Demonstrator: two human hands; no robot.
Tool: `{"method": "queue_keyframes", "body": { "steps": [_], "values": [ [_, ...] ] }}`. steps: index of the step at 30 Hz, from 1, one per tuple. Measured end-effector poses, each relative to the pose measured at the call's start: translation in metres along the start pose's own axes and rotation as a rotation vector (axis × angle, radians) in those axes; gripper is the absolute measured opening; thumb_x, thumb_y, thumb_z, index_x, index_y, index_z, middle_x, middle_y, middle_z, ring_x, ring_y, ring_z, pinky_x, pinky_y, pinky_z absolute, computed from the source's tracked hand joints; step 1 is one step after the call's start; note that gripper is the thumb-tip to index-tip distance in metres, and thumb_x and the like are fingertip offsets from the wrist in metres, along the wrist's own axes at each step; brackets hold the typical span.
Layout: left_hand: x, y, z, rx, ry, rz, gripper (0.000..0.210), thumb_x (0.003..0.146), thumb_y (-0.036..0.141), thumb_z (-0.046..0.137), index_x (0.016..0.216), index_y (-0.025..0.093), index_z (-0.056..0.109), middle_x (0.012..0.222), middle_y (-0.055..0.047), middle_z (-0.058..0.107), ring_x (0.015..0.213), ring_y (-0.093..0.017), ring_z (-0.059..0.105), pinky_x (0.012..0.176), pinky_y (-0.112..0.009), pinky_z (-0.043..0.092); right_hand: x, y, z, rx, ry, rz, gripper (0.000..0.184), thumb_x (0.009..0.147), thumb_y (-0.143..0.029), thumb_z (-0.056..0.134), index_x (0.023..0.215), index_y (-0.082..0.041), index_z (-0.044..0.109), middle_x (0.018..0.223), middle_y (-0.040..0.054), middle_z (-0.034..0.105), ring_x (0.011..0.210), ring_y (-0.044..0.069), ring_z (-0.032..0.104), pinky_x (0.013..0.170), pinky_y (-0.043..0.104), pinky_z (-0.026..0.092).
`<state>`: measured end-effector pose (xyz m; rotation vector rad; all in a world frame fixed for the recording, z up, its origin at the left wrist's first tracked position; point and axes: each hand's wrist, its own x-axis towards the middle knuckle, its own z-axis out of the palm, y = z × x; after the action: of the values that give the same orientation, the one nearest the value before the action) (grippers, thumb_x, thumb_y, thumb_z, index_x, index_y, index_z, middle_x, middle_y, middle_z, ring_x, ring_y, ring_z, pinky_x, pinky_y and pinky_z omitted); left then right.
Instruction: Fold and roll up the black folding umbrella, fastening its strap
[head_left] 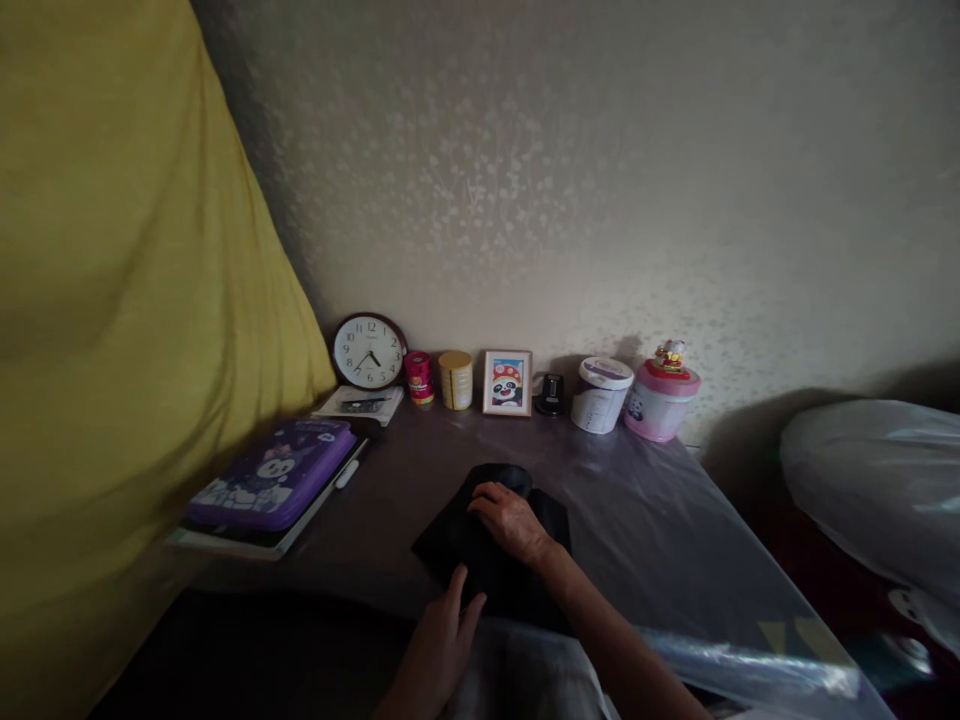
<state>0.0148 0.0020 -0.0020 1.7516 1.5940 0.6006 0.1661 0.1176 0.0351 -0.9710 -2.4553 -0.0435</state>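
A black piece of folded cloth (480, 555) lies on the table in front of me; its exact kind cannot be made out. My right hand (514, 522) rests over its upper part, fingers curled together and pressed into the fabric. At the cloth's near left edge is my left hand (450, 628), thumb and a finger closing on the dark material; its other fingers are hidden.
Along the wall stand a clock (370, 352), a pink can (419, 378), a yellow-lidded tin (456, 380), a panda picture frame (508, 383) and two tubs (600, 396). A purple case (274, 475) lies on books at left. A yellow curtain (135, 250) hangs beside the table (637, 530).
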Motion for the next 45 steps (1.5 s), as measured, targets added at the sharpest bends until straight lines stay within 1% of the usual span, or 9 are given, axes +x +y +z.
{"method": "queue_keyframes", "body": {
  "steps": [3,10,15,21,26,33,36,40,45],
  "values": [
    [-0.002,0.004,0.001,-0.021,0.017,-0.012,0.055,0.087,0.036,0.035,0.134,0.006,0.033,0.11,-0.017,0.064,0.102,-0.022,0.061,0.085,-0.029,0.044,0.0,-0.001,0.002,-0.013,-0.003,0.004,0.018,0.087,-0.016,0.048,0.095,-0.021,0.063,0.104,0.0056,0.06,0.093,0.017,0.055,0.083,0.03,0.047],
    [-0.009,0.016,-0.002,-0.088,0.059,-0.034,0.068,0.091,0.031,0.033,0.142,0.011,-0.006,0.107,-0.012,0.067,0.094,-0.019,0.065,0.076,-0.024,0.047,-0.001,0.001,0.005,-0.005,0.008,0.029,0.018,0.087,-0.017,0.048,0.095,-0.021,0.064,0.106,0.0061,0.06,0.095,0.017,0.057,0.082,0.029,0.049],
    [-0.006,0.013,-0.003,-0.01,-0.012,0.085,0.054,0.09,0.026,0.033,0.142,0.02,0.02,0.118,-0.007,0.062,0.104,-0.015,0.06,0.086,-0.022,0.043,0.001,0.002,0.006,0.022,0.014,0.027,0.02,0.088,-0.017,0.045,0.095,-0.02,0.064,0.106,0.0065,0.061,0.094,0.016,0.058,0.082,0.028,0.049],
    [0.0,0.002,0.003,-0.027,0.043,0.13,0.053,0.088,0.03,0.032,0.138,0.014,0.03,0.119,-0.011,0.061,0.107,-0.017,0.058,0.091,-0.025,0.042,-0.024,-0.018,-0.007,0.117,0.107,0.073,0.023,0.091,-0.022,0.042,0.106,-0.02,0.059,0.11,0.0069,0.061,0.101,0.017,0.057,0.088,0.033,0.047],
    [0.0,0.002,0.003,-0.027,0.027,0.124,0.053,0.088,0.032,0.03,0.139,0.016,0.029,0.115,-0.009,0.063,0.105,-0.016,0.059,0.091,-0.025,0.042,-0.043,-0.011,-0.003,0.131,0.159,0.094,0.021,0.09,-0.021,0.044,0.1,-0.021,0.062,0.105,0.0056,0.065,0.104,0.018,0.056,0.095,0.04,0.041],
    [-0.002,0.009,-0.004,-0.011,-0.031,0.059,0.056,0.088,0.032,0.026,0.14,0.011,0.023,0.123,-0.011,0.058,0.111,-0.015,0.056,0.09,-0.023,0.042,-0.015,0.045,0.009,0.002,0.225,0.281,0.025,0.09,-0.019,0.042,0.106,-0.018,0.061,0.115,0.0108,0.062,0.11,0.023,0.054,0.096,0.049,0.039],
    [0.0,0.006,-0.002,-0.021,-0.025,0.06,0.056,0.088,0.031,0.027,0.14,0.011,0.023,0.128,-0.011,0.054,0.114,-0.015,0.053,0.092,-0.024,0.041,-0.014,0.035,0.004,0.039,0.254,0.259,0.024,0.09,-0.021,0.042,0.105,-0.017,0.061,0.113,0.0115,0.062,0.108,0.021,0.055,0.095,0.045,0.04],
    [0.001,0.001,0.002,-0.057,-0.002,0.071,0.054,0.088,0.032,0.029,0.14,0.016,0.027,0.13,-0.007,0.052,0.118,-0.013,0.05,0.095,-0.022,0.039,-0.02,0.009,0.008,0.173,0.093,-0.019,0.021,0.09,-0.024,0.045,0.1,-0.021,0.063,0.101,0.0054,0.067,0.107,0.017,0.056,0.099,0.04,0.037],
    [-0.001,-0.001,0.003,-0.084,0.042,0.073,0.054,0.088,0.035,0.032,0.139,0.015,0.028,0.127,-0.01,0.055,0.114,-0.016,0.053,0.094,-0.027,0.041,-0.018,0.03,0.01,0.089,0.205,0.185,0.024,0.089,-0.021,0.043,0.1,-0.018,0.064,0.109,0.0097,0.065,0.111,0.022,0.054,0.096,0.046,0.039]
  ]
}}
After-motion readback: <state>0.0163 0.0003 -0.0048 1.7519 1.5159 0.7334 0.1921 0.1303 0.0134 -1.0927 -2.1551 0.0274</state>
